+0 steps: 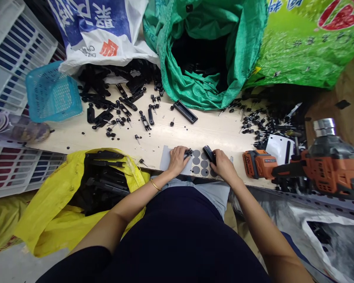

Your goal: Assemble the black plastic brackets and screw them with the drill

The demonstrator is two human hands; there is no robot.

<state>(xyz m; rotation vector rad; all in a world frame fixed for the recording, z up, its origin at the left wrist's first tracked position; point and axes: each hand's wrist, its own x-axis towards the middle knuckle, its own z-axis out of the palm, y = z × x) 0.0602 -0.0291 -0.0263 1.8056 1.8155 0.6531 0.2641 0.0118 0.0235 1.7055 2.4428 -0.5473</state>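
Note:
My left hand (178, 159) rests on a grey sheet (166, 155) at the front edge of the bench, its fingers closed on a small black part (188, 153). My right hand (223, 166) is wrapped round a long black plastic piece (208, 153), which points away from me and tilts to the left. Between the hands lies a sheet of grey round stickers (196, 161), in columns on a pale backing. Farther back on the bench, a similar long black bar (185, 111) lies by itself near a small black-headed screw (172, 122).
Loose black parts (129, 103) and screws crowd the back left. An orange cordless tool (327, 161) and more screws (253, 122) are at the right. A green sack (165, 67) stands behind; a yellow bag (56, 204) of black pieces is at front left, a blue basket (53, 92) beyond.

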